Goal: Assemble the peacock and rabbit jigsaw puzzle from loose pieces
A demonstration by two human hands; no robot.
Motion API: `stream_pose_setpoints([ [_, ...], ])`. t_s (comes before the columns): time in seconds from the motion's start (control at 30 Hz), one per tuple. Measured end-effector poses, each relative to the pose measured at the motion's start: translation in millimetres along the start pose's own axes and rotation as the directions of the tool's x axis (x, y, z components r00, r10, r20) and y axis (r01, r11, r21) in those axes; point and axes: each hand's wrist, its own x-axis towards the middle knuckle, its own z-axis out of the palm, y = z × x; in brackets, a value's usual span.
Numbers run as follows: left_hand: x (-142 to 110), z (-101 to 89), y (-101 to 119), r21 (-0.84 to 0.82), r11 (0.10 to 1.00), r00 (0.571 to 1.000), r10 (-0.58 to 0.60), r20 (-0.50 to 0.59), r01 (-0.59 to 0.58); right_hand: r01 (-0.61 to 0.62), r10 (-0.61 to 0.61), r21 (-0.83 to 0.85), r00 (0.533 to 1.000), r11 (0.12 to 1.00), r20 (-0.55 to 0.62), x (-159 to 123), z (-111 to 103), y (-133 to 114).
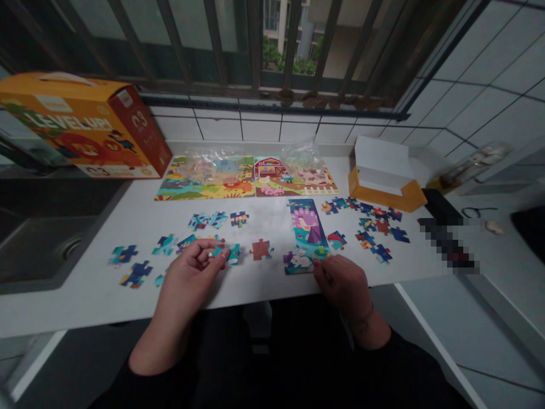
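Pinched between the thumb and fingers of the left hand (187, 275) is a teal puzzle piece (233, 255), raised to the left of the joined puzzle (307, 227) in the head view. Curled fingers of the right hand (344, 281) touch the near right corner of the joined puzzle; whether they grasp it or only rest there, I cannot tell. The joined puzzle lies flat on the white counter (255, 284), with a white rabbit at its near end and a pink figure farther up. Just left of it lies a brown piece (260, 250), and just beside its right edge a piece with a red curve (338, 241). Farther right of it are scattered loose pieces (382, 227); well to its left lie other pieces (137, 274). Beyond it stands a farm picture (272, 186), laid flat, with a lion picture (200, 192) to the left, clear plastic (300, 152) on both. Beyond it to the right is a small open box (383, 193); far left, a large orange box (85, 142) reads "LEVEL UP!"
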Motion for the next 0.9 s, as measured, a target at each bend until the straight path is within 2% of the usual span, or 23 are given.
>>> stream_pose_setpoints([
  [0.07, -9, 4.0, 1, -0.197, 0.974, 0.993, -0.114, 0.013, 0.115, 0.036, -0.043, 0.112, 0.997, 0.993, 0.059, 12, -5, -14],
  [0.13, -20, 8.3, 0, -0.300, 0.939, 0.985, -0.167, 0.030, 0.169, 0.117, -0.153, 0.223, 0.977, 0.968, 0.149, 26, -8, -35],
  [0.23, -36, 14.5, -2, -0.327, 0.920, 0.976, -0.202, 0.081, 0.218, 0.237, -0.310, 0.254, 0.900, 0.938, 0.305, 48, -2, -67],
  [0.33, -50, 20.4, -4, -0.318, 0.918, 0.971, -0.213, 0.106, 0.236, 0.263, -0.321, 0.190, 0.843, 0.946, 0.431, 67, 16, -86],
  [0.4, -56, 23.5, -6, -0.311, 0.920, 0.971, -0.217, 0.098, 0.238, 0.233, -0.272, 0.139, 0.840, 0.962, 0.469, 79, 29, -89],
  [0.5, -60, 25.2, -7, -0.284, 0.929, 0.971, -0.225, 0.081, 0.239, 0.161, -0.185, 0.091, 0.883, 0.983, 0.431, 92, 41, -87],
  [0.57, -59, 24.0, -6, -0.288, 0.931, 0.974, -0.213, 0.076, 0.226, 0.143, -0.194, 0.161, 0.909, 0.977, 0.370, 95, 40, -88],
  [0.73, -59, 16.0, -4, -0.216, 0.962, 0.980, -0.138, 0.143, 0.167, 0.141, -0.320, 0.472, 0.890, 0.870, 0.324, 82, 26, -103],
  [0.9, -65, 6.2, -4, -0.192, 0.971, 0.965, -0.096, 0.244, 0.145, 0.092, -0.288, 0.545, 0.914, 0.833, 0.285, 65, 28, -115],
])
